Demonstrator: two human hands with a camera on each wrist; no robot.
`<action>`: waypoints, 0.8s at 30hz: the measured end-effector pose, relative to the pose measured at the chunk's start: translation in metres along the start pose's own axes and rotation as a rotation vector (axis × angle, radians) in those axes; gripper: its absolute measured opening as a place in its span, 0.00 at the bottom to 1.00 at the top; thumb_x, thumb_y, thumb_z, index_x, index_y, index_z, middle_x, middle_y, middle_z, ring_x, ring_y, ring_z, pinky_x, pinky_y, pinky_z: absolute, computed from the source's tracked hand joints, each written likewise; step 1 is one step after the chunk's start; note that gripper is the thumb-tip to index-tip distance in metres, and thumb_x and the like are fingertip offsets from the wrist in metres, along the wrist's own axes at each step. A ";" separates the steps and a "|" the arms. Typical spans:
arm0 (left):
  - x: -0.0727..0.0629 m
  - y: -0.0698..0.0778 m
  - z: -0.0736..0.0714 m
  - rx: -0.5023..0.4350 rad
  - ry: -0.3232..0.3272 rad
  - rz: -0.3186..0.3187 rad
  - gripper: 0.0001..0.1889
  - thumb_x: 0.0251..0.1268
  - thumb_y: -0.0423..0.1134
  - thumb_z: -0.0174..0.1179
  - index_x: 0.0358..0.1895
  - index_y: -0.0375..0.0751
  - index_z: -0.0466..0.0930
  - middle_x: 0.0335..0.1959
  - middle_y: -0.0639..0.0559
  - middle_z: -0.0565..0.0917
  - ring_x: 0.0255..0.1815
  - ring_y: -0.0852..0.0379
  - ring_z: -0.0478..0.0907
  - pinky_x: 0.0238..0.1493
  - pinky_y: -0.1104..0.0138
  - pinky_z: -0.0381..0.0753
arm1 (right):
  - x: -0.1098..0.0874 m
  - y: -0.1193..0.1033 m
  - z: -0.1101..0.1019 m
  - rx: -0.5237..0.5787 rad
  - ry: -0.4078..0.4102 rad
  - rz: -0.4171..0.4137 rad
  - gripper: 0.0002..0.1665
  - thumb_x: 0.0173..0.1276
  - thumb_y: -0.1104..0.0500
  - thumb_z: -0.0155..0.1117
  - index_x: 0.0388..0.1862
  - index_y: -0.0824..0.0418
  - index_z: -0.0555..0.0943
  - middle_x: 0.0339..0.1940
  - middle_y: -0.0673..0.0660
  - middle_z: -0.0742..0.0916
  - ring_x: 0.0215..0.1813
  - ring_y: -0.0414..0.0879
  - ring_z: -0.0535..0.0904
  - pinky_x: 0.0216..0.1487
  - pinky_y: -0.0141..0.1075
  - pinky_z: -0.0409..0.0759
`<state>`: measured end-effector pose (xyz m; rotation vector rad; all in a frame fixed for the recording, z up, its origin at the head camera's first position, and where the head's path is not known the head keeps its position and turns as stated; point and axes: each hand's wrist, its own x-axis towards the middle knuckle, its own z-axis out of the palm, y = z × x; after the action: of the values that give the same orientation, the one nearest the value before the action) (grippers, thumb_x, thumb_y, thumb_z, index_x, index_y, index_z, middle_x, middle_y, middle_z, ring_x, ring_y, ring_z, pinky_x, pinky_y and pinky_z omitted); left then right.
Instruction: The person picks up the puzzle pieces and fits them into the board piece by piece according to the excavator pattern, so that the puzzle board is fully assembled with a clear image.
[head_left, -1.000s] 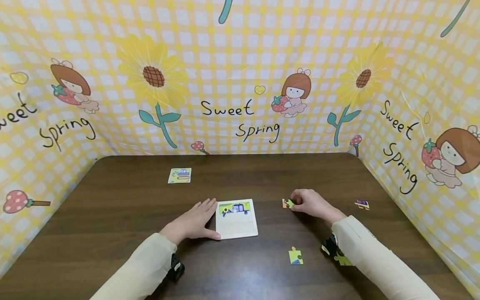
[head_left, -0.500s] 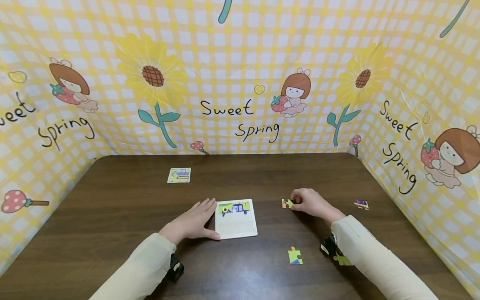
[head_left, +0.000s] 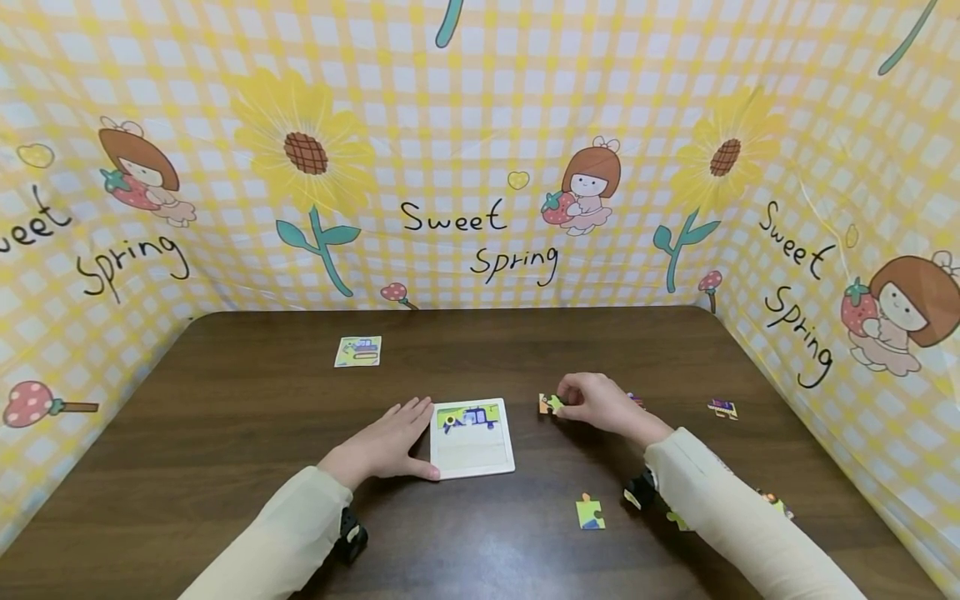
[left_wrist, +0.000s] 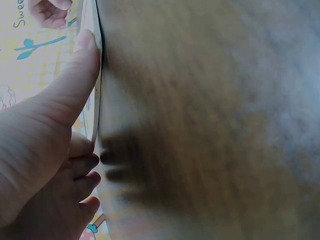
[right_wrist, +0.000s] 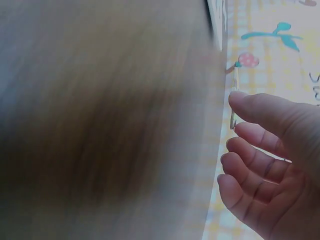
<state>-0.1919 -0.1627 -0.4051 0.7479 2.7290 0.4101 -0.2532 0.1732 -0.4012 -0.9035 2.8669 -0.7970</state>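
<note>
On the bench (head_left: 255,400), the left hand (head_left: 386,446) lies with fingers extended, holding nothing. The right hand (head_left: 600,404) has moved leftward. Touching the left thumb is the puzzle tray (head_left: 472,457), its lower part bare. The puzzle piece (head_left: 550,405), pinched by right thumb and finger, is now nearer to it, so carrying seems under way.

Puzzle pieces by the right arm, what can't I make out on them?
Head view: held piece, right end covered by the right hand.
Head view: purple piece, partly hidden by the right hand.
Head view: green piece and multicoloured piece, partly hidden by the right sleeve.
Right wrist view: held piece's printed face, seen edge-on.
</note>
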 end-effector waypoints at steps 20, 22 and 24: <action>-0.001 0.000 0.000 0.002 -0.010 -0.010 0.52 0.51 0.61 0.61 0.68 0.25 0.50 0.70 0.34 0.50 0.71 0.40 0.44 0.67 0.51 0.45 | 0.028 -0.076 0.034 -0.026 -0.089 -0.153 0.12 0.53 0.59 0.73 0.33 0.60 0.79 0.22 0.48 0.76 0.25 0.39 0.70 0.26 0.30 0.70; 0.000 -0.001 0.000 0.006 -0.011 -0.013 0.52 0.51 0.62 0.61 0.69 0.26 0.50 0.70 0.35 0.50 0.71 0.41 0.44 0.67 0.52 0.45 | 0.030 -0.082 0.038 -0.025 -0.101 -0.167 0.12 0.53 0.59 0.72 0.33 0.60 0.79 0.22 0.48 0.76 0.25 0.39 0.69 0.25 0.30 0.69; 0.000 -0.001 0.000 0.011 -0.013 -0.015 0.53 0.51 0.62 0.61 0.69 0.26 0.50 0.70 0.35 0.50 0.71 0.41 0.44 0.67 0.52 0.45 | 0.032 -0.088 0.043 -0.025 -0.113 -0.183 0.12 0.53 0.59 0.72 0.33 0.60 0.79 0.23 0.49 0.77 0.25 0.39 0.70 0.26 0.29 0.69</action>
<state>-0.1925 -0.1633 -0.4059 0.7304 2.7252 0.3858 -0.2259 0.0739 -0.3919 -1.1866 2.7324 -0.7001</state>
